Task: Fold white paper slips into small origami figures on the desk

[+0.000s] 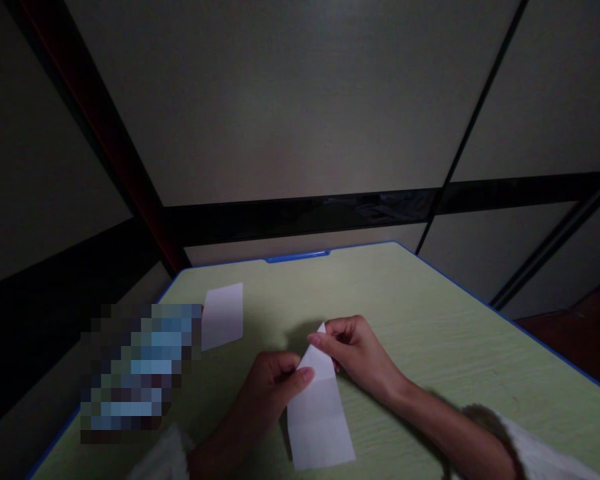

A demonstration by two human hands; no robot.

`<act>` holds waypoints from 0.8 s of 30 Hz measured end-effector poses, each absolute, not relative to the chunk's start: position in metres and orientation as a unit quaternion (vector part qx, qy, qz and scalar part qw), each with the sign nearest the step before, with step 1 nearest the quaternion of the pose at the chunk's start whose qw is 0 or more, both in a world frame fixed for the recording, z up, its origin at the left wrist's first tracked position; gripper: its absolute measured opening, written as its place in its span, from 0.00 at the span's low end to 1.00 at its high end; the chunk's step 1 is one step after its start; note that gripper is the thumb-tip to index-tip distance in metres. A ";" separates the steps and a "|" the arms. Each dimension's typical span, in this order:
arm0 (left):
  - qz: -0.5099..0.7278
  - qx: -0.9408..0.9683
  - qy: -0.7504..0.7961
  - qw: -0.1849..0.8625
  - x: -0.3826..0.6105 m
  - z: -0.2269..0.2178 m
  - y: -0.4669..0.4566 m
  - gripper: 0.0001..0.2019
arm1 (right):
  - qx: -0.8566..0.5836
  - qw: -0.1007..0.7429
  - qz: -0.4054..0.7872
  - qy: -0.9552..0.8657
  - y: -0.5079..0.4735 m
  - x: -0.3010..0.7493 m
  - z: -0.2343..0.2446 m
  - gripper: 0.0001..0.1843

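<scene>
A long white paper strip with fold creases lies lengthwise on the pale green table, its far end tapering to a point. My left hand pinches the strip's left edge near that end with thumb and fingers closed. My right hand pinches the pointed tip from the right, fingers curled on the paper. Both wrists come from white knitted sleeves.
A second white paper rectangle lies on the table to the left. Beside it is a blurred-out blue and dark patch. The table has a blue rim and stands close to a grey panelled wall.
</scene>
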State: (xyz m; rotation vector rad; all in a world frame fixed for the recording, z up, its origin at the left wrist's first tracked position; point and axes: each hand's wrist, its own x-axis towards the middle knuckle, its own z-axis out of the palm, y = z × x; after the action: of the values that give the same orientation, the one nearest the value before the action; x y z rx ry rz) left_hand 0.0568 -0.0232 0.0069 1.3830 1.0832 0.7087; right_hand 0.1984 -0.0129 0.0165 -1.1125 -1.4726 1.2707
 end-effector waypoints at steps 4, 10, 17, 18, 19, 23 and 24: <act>0.304 0.591 0.458 0.590 0.057 0.007 -0.023 0.12 | -0.447 0.429 0.511 -0.596 -0.012 0.198 0.018 0.18; 0.314 0.596 0.444 0.591 0.057 0.003 -0.022 0.11 | -0.441 0.413 0.529 -0.596 -0.010 0.199 0.013 0.15; 0.324 0.598 0.466 0.566 0.057 0.002 -0.022 0.10 | -0.407 0.400 0.604 -0.557 -0.009 0.197 0.013 0.13; 0.324 0.597 0.466 0.566 0.057 0.003 -0.022 0.10 | -0.406 0.402 0.603 -0.557 -0.009 0.197 0.013 0.13; 0.326 0.596 0.464 0.568 0.057 0.003 -0.022 0.10 | -0.407 0.404 0.599 -0.559 -0.009 0.197 0.012 0.13; 0.332 0.581 0.468 0.577 0.057 0.005 -0.022 0.11 | -0.414 0.405 0.583 -0.570 -0.008 0.199 0.009 0.13; 0.332 0.576 0.471 0.579 0.058 0.006 -0.022 0.11 | -0.413 0.404 0.583 -0.571 -0.008 0.199 0.009 0.13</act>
State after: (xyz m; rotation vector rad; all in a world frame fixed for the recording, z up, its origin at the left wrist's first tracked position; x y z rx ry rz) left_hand 0.0576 -0.0225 0.0059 1.3475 1.1021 0.7751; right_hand 0.1989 -0.0085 0.0088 -1.0439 -1.4408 1.4722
